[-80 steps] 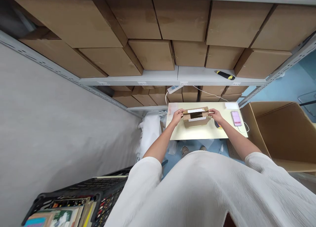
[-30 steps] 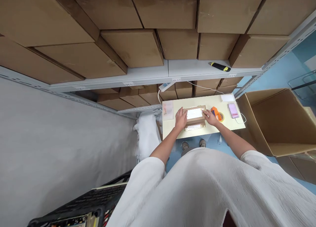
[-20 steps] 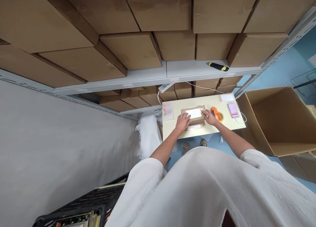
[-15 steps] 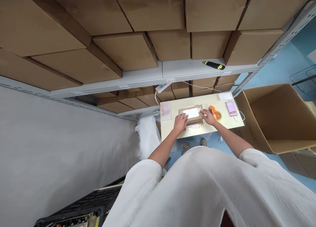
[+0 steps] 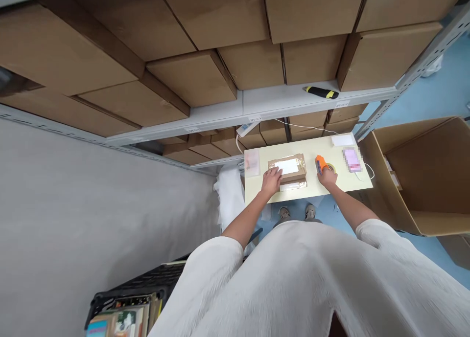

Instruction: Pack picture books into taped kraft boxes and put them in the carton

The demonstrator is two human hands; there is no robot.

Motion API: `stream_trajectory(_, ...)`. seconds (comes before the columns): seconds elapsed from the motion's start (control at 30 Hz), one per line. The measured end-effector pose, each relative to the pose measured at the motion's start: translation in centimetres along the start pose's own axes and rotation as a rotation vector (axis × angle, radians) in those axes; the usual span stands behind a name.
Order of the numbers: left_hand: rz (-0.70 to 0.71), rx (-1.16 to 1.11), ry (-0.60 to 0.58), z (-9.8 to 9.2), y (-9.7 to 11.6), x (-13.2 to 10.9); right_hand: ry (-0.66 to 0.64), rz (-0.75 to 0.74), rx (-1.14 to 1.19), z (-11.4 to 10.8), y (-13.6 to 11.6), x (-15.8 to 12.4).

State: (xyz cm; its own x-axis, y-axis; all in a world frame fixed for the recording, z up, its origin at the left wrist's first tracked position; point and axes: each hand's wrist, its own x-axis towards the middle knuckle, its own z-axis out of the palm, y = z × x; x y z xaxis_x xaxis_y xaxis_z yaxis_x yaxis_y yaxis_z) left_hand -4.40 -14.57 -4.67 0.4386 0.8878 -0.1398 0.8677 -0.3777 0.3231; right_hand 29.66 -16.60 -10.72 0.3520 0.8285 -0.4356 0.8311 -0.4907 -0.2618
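A small closed cardboard box (image 5: 291,168) with a white label on top lies on the pale yellow table (image 5: 341,185). My left hand (image 5: 272,180) rests on the box's near left corner with fingers laid flat. My right hand (image 5: 326,175) is off the box and closes around the orange tape dispenser (image 5: 320,164) just to the box's right.
A pink phone (image 5: 352,160) with a white cable and a white card (image 5: 342,140) lie at the table's right. A large open carton (image 5: 422,170) stands further right. Shelves of brown boxes rise behind, with a yellow-black knife (image 5: 320,92) on one. A black crate (image 5: 128,307) sits lower left.
The box's flaps have been closed and it lies flat. My right hand has left the box's right end and moved right onto the tape dispenser. My left hand stays on the box.
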Motion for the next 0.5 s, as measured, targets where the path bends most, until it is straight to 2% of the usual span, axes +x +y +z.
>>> stream_trajectory(0.17, 0.0, -0.003, -0.009, -0.1, -0.3, 0.1, -0.019, -0.011, -0.01, -0.9, 0.5, 0.1)
stream_trajectory(0.27, 0.004, -0.014, 0.003, -0.1, -0.4, 0.1, 0.012, 0.014, 0.022, -2.7, 1.2, 0.2)
stream_trajectory(0.33, 0.007, -0.028, 0.01, -0.2, -0.4, 0.1, 0.029, 0.034, 0.124, -4.4, 1.5, 0.6)
stream_trajectory(0.4, 0.01, -0.046, 0.017, -0.2, -0.4, 0.1, 0.045, -0.023, 0.29, -6.5, 1.4, 1.0)
stream_trajectory(0.5, 0.012, -0.078, 0.036, -0.3, -0.4, 0.1, 0.033, -0.221, 0.552, -9.5, -0.3, 1.5)
